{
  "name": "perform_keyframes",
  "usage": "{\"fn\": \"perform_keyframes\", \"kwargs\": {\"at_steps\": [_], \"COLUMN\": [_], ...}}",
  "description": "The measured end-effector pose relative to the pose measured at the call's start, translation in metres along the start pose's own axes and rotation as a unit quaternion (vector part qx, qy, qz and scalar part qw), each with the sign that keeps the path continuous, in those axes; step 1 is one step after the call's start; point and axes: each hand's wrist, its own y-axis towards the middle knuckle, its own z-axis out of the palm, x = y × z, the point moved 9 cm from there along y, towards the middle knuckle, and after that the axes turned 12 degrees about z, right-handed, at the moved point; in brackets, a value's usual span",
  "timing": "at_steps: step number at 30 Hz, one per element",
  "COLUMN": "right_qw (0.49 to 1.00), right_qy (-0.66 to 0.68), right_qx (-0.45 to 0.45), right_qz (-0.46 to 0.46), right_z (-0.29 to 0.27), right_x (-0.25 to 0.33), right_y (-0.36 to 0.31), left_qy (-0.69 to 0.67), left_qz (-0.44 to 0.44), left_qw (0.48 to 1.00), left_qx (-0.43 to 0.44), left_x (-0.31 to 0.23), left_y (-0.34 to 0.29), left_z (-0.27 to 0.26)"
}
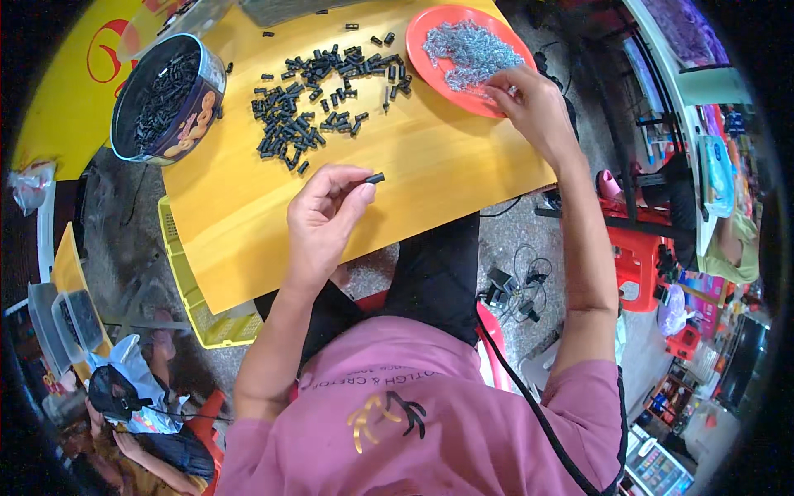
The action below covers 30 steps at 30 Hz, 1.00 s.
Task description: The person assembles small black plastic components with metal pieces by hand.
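Loose black pieces (318, 95) and a round tin (168, 97) crowd my worktop (430, 178). My left hand (324, 221) pinches one black piece (375, 178); my right hand (533, 106) curls, picking into the silver bits (471, 51) on the orange plate (438, 78).

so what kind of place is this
Probably an informal small-parts assembly spot in a shop or home workshop: a yellow wooden board strewn with small black plastic pieces, an orange plastic plate of little metal springs, and cluttered goods shelves alongside.

Head view, downward over board (430, 165)
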Motion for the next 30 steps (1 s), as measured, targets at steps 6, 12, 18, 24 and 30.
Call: {"fn": "perform_keyframes", "kwargs": {"at_steps": [6, 12, 18, 24, 30], "right_qw": [0.990, 0.987, 0.993, 0.991, 0.987], "right_qy": [-0.109, -0.133, -0.106, -0.109, -0.135], "right_qx": [0.070, 0.058, 0.026, 0.054, 0.071], "right_qz": [-0.059, -0.070, -0.034, -0.065, -0.050], "right_z": [0.022, 0.024, 0.010, 0.018, 0.024], "right_x": [0.010, 0.011, 0.000, 0.002, 0.012], "right_y": [0.014, 0.015, 0.016, 0.018, 0.022], "left_qy": [0.014, 0.032, 0.021, 0.018, 0.034], "left_qz": [0.003, -0.004, -0.019, -0.016, -0.018], "left_qw": [1.000, 0.999, 1.000, 1.000, 0.999], "left_qx": [0.004, 0.016, 0.009, 0.010, 0.011], "left_x": [-0.001, -0.002, -0.002, -0.004, -0.004], "left_y": [0.001, 0.000, -0.001, -0.002, -0.003], "left_z": [-0.002, -0.002, -0.005, -0.003, -0.005]}}
